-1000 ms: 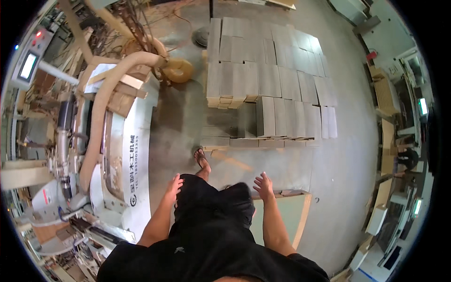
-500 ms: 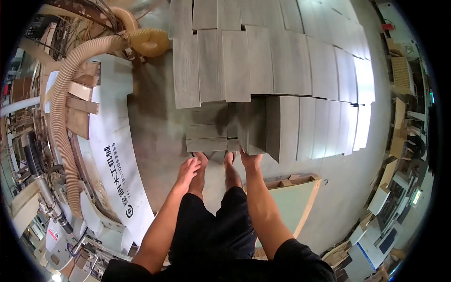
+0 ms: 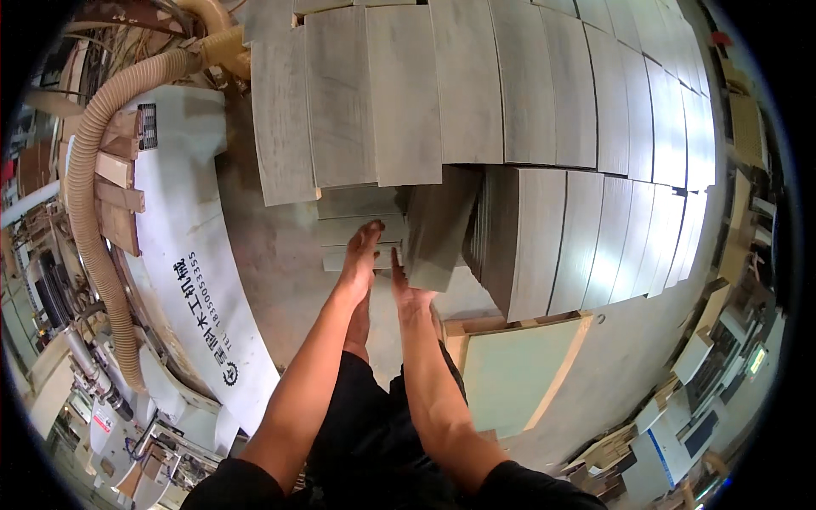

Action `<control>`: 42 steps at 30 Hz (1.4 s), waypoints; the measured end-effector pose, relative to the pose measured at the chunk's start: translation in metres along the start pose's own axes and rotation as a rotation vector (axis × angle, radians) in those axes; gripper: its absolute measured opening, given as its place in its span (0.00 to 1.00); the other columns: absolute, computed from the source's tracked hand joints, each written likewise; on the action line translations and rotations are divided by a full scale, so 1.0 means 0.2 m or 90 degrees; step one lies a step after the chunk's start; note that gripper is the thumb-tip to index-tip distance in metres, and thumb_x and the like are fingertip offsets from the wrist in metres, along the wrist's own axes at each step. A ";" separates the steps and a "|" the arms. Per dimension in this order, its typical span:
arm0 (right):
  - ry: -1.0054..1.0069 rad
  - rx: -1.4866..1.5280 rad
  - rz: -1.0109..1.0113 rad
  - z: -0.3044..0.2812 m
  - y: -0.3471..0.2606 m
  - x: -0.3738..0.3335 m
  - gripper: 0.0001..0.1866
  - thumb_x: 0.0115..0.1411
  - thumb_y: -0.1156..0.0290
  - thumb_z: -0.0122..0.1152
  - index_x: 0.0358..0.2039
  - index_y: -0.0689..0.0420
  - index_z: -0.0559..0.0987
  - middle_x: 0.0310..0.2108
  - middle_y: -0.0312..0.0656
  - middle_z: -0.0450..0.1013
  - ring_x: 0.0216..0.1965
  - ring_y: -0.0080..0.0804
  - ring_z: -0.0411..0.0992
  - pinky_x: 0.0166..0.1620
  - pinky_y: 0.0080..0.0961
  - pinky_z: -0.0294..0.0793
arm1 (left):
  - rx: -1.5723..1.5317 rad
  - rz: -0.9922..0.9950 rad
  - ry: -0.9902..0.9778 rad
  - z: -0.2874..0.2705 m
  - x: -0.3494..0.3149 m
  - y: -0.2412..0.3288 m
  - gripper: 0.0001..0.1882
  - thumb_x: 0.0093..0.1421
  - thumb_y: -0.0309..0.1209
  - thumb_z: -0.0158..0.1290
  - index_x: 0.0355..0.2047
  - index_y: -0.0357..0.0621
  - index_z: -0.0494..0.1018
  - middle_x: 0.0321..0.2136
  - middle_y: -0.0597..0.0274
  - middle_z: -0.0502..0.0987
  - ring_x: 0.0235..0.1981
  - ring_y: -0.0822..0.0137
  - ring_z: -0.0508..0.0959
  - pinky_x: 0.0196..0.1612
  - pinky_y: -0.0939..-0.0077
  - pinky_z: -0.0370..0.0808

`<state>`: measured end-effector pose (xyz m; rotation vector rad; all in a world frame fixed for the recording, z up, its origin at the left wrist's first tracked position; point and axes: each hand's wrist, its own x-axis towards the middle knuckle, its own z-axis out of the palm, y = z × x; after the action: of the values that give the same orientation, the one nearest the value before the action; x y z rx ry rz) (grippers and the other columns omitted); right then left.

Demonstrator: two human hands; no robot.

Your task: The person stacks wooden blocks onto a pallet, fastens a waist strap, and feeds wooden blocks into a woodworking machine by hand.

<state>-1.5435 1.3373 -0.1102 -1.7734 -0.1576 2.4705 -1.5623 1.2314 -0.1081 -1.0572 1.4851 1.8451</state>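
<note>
Shows, at frame centre, a tilted grey wood-grained rectangular board [image 3: 440,234], with bare right hand [image 3: 411,294] against its lower end; cannot tell whether gripping. Shows, just left of centre, bare left hand [image 3: 359,262], fingers extended, apart from the board.

Bold lettering on the left, right along the white machine panel [image 3: 166,212]!
Here we go: big dark characters [image 3: 198,310] run in a slanting row, a smaller line of letters and digits [image 3: 206,293] just to their right, a gear-shaped emblem [image 3: 230,373] at the near end; farther left, a red-and-white label [image 3: 102,422], and away right a lit greenish display [image 3: 754,358], both too small to read.
</note>
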 end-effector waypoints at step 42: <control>-0.604 -1.080 0.369 -0.54 -0.41 -1.21 0.29 0.63 0.53 0.47 0.60 0.55 0.60 0.57 0.41 0.61 0.58 0.35 0.59 0.59 0.30 0.59 | -0.427 0.286 0.300 -0.36 -1.84 -0.47 0.55 0.55 0.67 0.38 0.62 0.25 0.44 0.62 0.36 0.48 0.65 0.49 0.48 0.65 0.64 0.46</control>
<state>-1.3620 1.3877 0.0935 -0.1809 -2.6816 3.5354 -1.2678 1.2071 0.1420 -1.6619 1.4625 2.6612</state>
